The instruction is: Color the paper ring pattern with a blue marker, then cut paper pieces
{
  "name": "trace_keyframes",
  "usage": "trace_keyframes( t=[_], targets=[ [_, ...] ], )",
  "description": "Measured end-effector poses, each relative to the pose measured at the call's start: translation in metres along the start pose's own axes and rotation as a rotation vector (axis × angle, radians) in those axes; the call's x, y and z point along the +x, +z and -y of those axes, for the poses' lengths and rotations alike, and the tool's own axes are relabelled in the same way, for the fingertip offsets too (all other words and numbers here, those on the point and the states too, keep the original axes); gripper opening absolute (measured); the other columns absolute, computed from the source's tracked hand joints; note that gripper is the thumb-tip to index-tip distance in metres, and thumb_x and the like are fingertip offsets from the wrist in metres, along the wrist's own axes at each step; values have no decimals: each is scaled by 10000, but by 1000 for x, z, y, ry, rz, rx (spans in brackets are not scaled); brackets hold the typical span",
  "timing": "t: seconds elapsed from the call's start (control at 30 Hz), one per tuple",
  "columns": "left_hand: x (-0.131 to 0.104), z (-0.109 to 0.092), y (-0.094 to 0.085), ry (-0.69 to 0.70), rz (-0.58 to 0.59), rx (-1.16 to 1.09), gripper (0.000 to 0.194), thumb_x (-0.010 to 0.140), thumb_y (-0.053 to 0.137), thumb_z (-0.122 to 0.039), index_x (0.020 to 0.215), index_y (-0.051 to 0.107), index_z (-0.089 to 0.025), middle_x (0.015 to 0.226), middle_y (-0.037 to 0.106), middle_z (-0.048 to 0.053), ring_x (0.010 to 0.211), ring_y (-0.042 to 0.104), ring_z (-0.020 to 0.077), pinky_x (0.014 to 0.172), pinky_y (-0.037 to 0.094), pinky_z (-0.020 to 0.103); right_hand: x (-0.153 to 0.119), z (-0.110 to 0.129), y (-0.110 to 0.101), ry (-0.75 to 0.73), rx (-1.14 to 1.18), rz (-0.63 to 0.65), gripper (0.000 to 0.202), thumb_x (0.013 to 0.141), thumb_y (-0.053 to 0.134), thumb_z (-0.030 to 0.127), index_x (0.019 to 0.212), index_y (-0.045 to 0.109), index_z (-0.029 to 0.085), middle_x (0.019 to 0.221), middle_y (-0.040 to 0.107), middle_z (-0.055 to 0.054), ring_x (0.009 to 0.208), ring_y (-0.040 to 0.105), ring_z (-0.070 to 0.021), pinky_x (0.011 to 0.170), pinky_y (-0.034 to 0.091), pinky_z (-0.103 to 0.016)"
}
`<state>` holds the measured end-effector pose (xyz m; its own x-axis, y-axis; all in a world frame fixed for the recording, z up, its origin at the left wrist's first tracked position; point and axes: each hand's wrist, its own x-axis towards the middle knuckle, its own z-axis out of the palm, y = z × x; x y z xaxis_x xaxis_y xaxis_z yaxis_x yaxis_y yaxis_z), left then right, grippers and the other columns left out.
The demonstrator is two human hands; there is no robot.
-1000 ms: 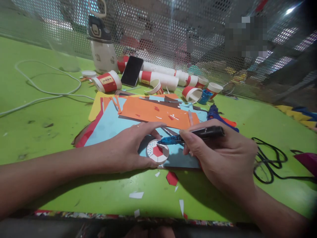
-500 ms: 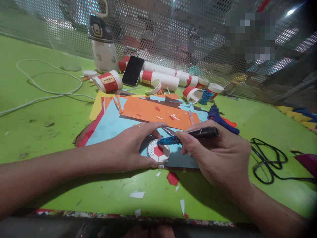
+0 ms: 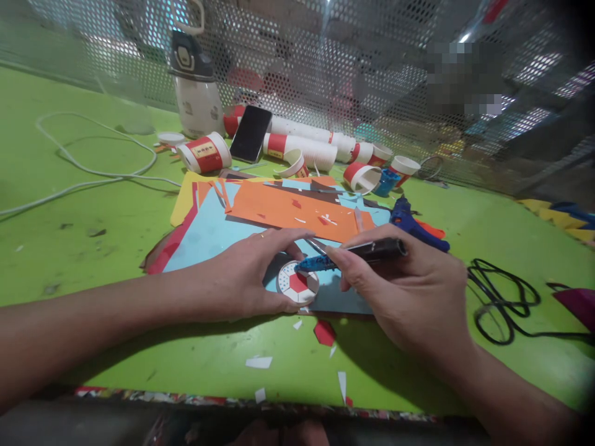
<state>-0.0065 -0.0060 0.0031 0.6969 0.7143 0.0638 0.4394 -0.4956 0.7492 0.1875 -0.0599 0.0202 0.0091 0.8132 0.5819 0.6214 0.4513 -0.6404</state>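
A small round white disc (image 3: 297,285) with a red hexagon at its centre, dark dividing lines and blue dots lies on the blue and dark sheets. My left hand (image 3: 242,272) curves round its left side, thumb and fingers gripping the edge. In my right hand (image 3: 413,285) is a black marker (image 3: 376,249) with a blue-stained front end; its tip meets the upper part of the disc. Behind both hands, an orange paper strip (image 3: 279,207) with small scraps lies on light blue paper (image 3: 209,238).
Paper cups (image 3: 204,153), a phone (image 3: 251,133) and a bottle (image 3: 198,102) stand or lie at the back. A blue glue gun (image 3: 409,223) and black cord (image 3: 502,303) are on the right. A red hexagon (image 3: 324,333) and white scraps lie in front.
The marker's rear end and my right hand have shifted very slightly left. My left hand keeps its hold on the disc.
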Motion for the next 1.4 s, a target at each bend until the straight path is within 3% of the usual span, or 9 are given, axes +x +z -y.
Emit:
trace_keyframes(
  t=[0.43, 0.63, 0.97, 1.4],
  targets=[
    [-1, 0, 2, -27, -15, 7, 690, 722, 759, -314, 1348, 480, -238, 1260, 638, 61, 1126, 611, 275, 964, 474, 382, 0, 3, 0, 83, 39, -43, 206, 784, 757, 309, 647, 648, 201, 515, 595, 43, 450, 517, -100, 439, 417, -242],
    [-1, -1, 0, -29, -10, 51, 768, 711, 770, -344, 1396, 445, -224, 1243, 639, 68, 1090, 621, 280, 955, 479, 374, -2, 9, -10, 49, 87, -190, 132, 783, 757, 282, 708, 661, 230, 596, 623, 32, 502, 539, -114, 471, 442, -268],
    [0, -3, 1, -35, -2, -4, 742, 707, 771, -268, 1381, 465, -220, 1251, 649, 59, 1117, 617, 272, 967, 474, 379, -2, -1, -6, 29, 8, 0, 140, 846, 696, 309, 774, 672, 192, 575, 616, 38, 483, 541, -91, 472, 450, -235],
    [0, -2, 0, -25, -16, 25, 697, 705, 766, -220, 1341, 482, -211, 1216, 651, 51, 1069, 623, 249, 912, 478, 345, -1, -5, -6, -118, -107, 28, 52, 825, 689, 180, 790, 653, 192, 605, 630, 71, 487, 532, -44, 492, 427, -166]
  ],
)
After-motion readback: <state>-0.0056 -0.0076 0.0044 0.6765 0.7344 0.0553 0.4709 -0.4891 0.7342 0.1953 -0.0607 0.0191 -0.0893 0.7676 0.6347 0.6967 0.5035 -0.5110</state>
